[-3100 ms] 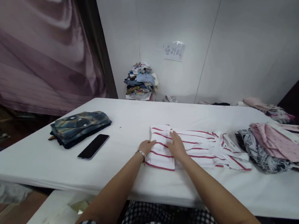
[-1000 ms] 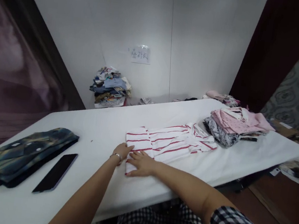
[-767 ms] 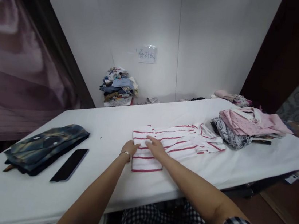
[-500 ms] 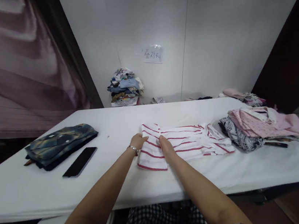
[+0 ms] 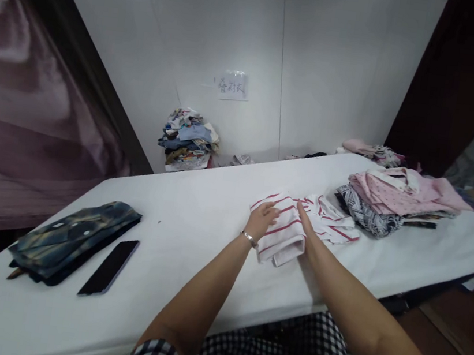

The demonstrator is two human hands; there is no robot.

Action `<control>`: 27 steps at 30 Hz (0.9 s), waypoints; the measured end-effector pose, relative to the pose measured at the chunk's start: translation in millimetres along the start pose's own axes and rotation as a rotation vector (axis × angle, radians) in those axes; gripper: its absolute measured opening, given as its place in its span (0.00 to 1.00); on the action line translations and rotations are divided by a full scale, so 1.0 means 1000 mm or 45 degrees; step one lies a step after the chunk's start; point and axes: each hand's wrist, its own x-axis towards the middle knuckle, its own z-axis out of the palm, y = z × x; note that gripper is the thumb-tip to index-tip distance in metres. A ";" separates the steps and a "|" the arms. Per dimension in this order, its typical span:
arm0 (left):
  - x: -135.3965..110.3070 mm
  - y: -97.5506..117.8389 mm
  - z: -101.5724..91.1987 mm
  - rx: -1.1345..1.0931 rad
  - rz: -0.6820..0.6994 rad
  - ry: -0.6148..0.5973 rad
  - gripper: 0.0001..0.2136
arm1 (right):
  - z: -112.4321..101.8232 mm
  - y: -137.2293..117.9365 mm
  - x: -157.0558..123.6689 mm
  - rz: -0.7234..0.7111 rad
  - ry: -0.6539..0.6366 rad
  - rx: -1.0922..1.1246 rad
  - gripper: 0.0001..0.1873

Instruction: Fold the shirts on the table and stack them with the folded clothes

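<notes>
A white shirt with red stripes (image 5: 331,222) lies on the white table (image 5: 196,219), its left part folded over toward the collar into a thick bundle. My left hand (image 5: 263,215), with a bracelet at the wrist, lies with fingers spread flat on top of the folded part. My right hand (image 5: 305,218) lies stretched out along the right edge of the fold, fingers straight and pressed against the cloth; its fingertips are partly hidden by the fabric.
A dark patterned folded garment (image 5: 72,234) and a black phone (image 5: 108,267) lie at the table's left. A stack of pink and black-and-white clothes (image 5: 395,198) sits at the right. A heap of clothes (image 5: 189,139) stands by the wall under a paper sign (image 5: 231,86).
The shirt's left end has been folded over to the right, so it is now shorter and thicker. Both hands moved right with the fold.
</notes>
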 end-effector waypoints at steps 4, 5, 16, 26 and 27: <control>-0.008 -0.029 -0.033 0.150 -0.171 0.358 0.10 | -0.023 -0.003 -0.002 0.194 -0.093 0.231 0.33; -0.010 -0.036 -0.040 0.142 -0.253 0.389 0.10 | -0.027 -0.004 -0.001 0.258 -0.107 0.267 0.31; -0.022 -0.050 -0.046 -0.109 -0.484 0.305 0.12 | -0.038 -0.008 0.012 0.213 -0.033 0.016 0.28; -0.028 -0.042 -0.040 0.111 -0.466 0.343 0.13 | -0.056 -0.015 0.002 0.248 0.217 -0.097 0.43; -0.033 -0.043 -0.039 0.250 -0.379 0.346 0.12 | -0.060 -0.016 -0.008 0.239 0.224 -0.130 0.44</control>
